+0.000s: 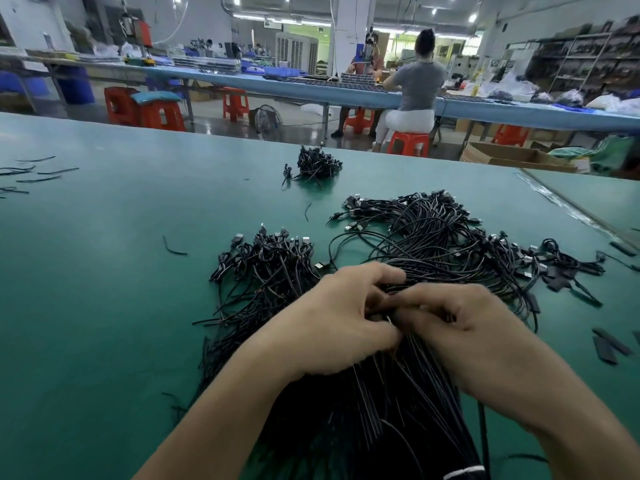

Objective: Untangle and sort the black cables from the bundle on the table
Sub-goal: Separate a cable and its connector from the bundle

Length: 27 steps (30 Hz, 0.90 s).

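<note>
The green table [104,289] is carrying a big tangle of black cables [433,244], a smaller heap [270,268] lying just left of it, a little pile [317,164] sitting farther back, and wire scraps [31,173] lying near the left edge.

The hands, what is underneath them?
Under the left hand and right hand lies the black cable bundle, on the green table. Which strands the fingers pinch is covered.

We see the left hand [332,320] and the right hand [460,327] bare, with slim fingers and smooth knuckles. The left forearm [221,410] and the right forearm [561,417] are likewise bare down to the view's lower edge.
</note>
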### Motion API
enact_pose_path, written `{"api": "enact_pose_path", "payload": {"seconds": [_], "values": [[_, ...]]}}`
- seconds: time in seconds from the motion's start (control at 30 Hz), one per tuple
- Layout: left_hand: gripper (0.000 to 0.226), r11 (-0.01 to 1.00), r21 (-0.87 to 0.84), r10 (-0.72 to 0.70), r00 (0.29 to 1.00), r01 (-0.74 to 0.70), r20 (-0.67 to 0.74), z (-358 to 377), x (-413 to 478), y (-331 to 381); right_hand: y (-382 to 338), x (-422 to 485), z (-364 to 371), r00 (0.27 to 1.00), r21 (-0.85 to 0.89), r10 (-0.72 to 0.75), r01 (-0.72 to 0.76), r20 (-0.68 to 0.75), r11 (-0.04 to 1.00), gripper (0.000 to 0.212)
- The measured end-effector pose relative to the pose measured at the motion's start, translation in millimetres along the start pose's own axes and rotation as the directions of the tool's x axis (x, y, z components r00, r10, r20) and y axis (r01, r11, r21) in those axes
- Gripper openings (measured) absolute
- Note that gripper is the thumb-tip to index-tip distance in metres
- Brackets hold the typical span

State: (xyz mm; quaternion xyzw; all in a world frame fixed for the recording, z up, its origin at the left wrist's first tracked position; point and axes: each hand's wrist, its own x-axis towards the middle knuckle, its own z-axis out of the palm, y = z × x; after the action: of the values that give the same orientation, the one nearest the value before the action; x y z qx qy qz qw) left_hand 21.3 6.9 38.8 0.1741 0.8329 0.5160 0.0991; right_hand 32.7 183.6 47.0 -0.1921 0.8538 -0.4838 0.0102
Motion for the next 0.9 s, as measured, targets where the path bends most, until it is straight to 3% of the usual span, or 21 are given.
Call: {"api": "enact_pose_path", "payload": {"seconds": [0.13, 0.27, 0.47, 0.57, 0.63, 0.7, 0.8, 0.9], "values": [[0.023, 0.988, -0.154, -0.020, 0.997, 0.030, 0.071, 3, 0, 2, 3, 1, -9, 0.978, -0.018, -0.100, 0.099, -0.183, 0.995, 0.016], [0.007, 0.999, -0.040, 0.011, 1.000, -0.011, -0.007, 7, 8, -8, 4, -1, -8, 0.992, -0.159, -0.095, 0.081, -0.083, 0.984, 0.017], [0.045, 0.986, -0.167, 0.013, 0.980, 0.020, 0.198, 5, 2, -7, -2, -2, -13, 0.984, -0.164, -0.136, 0.117, -0.112, 0.980, 0.030], [0.035, 0.942, -0.322, -0.026, 0.980, 0.089, 0.196, 12, 4, -6, -1, -3, -13, 0.990, -0.135, -0.129, 0.119, -0.065, 0.984, 0.035], [0.041, 0.919, -0.381, -0.037, 0.982, 0.106, 0.184, 13, 5, -5, 3, -3, -13, 0.991, -0.059, -0.095, 0.089, -0.098, 0.994, 0.030], [0.046, 0.931, -0.356, -0.037, 0.991, 0.081, 0.128, 10, 6, -6, 11, -2, -15, 0.988, 0.015, -0.049, 0.052, -0.144, 0.999, 0.022], [0.047, 0.955, -0.290, -0.036, 0.996, 0.060, 0.086, 4, 5, -7, 12, -1, -16, 0.980, -0.048, -0.074, 0.066, -0.187, 0.997, 0.009], [0.037, 0.967, -0.251, 0.043, 0.942, 0.045, 0.334, 3, 0, -5, 3, 1, -14, 0.950, 0.081, -0.162, 0.190, -0.268, 0.978, 0.015]]}}
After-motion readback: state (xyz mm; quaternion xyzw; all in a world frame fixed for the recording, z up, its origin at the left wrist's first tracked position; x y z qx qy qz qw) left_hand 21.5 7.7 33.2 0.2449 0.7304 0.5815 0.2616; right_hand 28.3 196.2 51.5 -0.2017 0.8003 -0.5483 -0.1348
